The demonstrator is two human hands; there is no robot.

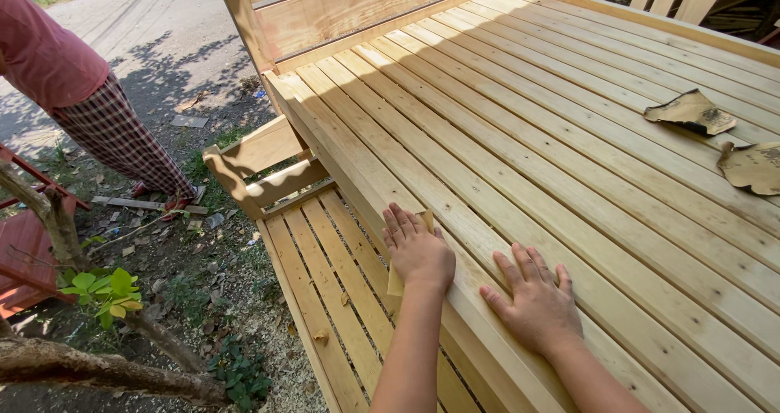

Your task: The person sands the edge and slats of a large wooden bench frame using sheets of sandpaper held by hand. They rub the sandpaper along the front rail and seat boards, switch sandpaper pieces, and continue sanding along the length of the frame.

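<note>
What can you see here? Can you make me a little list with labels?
Place: outdoors, dirt ground with wood shavings
Big thing: slatted wooden bed frame
Left hand: pressing a sheet of sandpaper on the frame's side rail
Right hand: flat on the slats, fingers spread
Also on slats: two worn sandpaper pieces
Nearby: another person standing at left

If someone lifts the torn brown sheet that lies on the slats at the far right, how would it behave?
The torn brown sheet looks thin with curled, ragged edges, so it is probably light and floppy. It lies loose on the slatted wooden frame, so a push would likely slide it, perhaps snagging in a gap.
</note>
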